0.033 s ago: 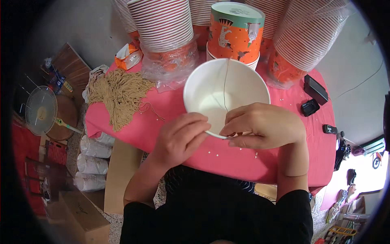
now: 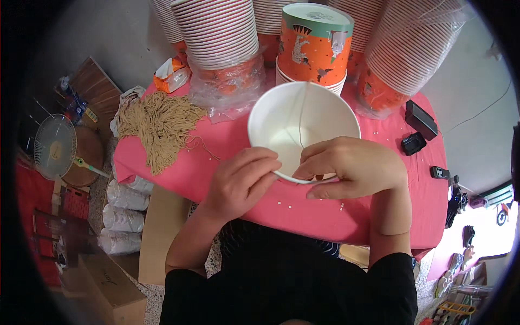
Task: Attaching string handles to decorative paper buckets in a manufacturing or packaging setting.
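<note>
Here's one white bucket (image 2: 319, 122), mouth up over the pink table (image 2: 233, 130), one string (image 2: 301, 122) down inside. Left hand (image 2: 241, 176) pinches its rim; right hand (image 2: 349, 168) curls across, hiding the near edge, pinching or not, can't tell. One tan bundle (image 2: 160, 124) at left, at least five bucket stacks (image 2: 216, 32) behind, one upturned bucket (image 2: 316, 49), its base print too small to read.
</note>
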Action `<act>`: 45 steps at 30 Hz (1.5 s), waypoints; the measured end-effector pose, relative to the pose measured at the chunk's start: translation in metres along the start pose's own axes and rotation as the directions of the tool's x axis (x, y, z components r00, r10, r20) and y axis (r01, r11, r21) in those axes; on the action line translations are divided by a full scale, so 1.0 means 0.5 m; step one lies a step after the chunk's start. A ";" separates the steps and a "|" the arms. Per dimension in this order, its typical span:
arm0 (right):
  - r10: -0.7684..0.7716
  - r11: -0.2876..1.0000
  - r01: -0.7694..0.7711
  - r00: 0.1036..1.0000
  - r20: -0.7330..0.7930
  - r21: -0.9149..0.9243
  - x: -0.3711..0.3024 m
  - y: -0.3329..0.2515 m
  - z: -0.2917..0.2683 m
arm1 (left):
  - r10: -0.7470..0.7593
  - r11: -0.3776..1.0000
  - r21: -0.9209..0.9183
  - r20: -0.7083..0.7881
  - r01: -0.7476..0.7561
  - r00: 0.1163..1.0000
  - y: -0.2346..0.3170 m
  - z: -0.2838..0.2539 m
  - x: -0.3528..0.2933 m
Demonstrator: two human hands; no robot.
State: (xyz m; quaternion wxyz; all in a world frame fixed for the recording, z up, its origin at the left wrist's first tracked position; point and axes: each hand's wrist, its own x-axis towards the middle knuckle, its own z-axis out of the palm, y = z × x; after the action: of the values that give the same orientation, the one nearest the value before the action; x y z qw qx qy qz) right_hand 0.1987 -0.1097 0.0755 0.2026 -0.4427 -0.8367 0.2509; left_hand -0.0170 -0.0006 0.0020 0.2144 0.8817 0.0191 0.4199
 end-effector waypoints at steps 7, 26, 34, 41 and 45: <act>0.103 0.993 -0.101 0.993 -0.047 0.056 0.021 0.017 0.013 | 0.042 0.990 0.141 -0.288 -0.001 0.957 -0.013 0.028 0.000; 0.260 0.965 -0.260 0.966 -0.003 0.041 0.018 0.013 -0.007 | -0.209 0.977 -0.107 -0.280 0.186 0.937 -0.022 0.011 -0.052; 0.200 0.938 -0.261 0.945 -0.260 -0.228 0.004 0.026 0.007 | -0.610 0.270 -0.937 0.013 0.224 0.792 -0.015 -0.042 -0.031; 0.006 0.983 -0.095 0.876 -0.483 -0.160 0.025 -0.013 0.017 | -0.619 0.394 -0.802 0.130 0.450 0.774 -0.024 -0.009 0.011; -0.106 0.988 0.028 0.836 -0.538 -0.151 0.038 -0.010 0.029 | -0.601 0.413 -0.789 0.140 0.455 0.787 -0.022 0.002 0.019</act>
State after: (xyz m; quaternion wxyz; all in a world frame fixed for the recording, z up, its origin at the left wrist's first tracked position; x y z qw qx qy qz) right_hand 0.1773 -0.0995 0.0692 0.4098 -0.4789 -0.7748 0.0496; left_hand -0.0083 0.0112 0.0041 0.6984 0.6025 0.1270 0.3648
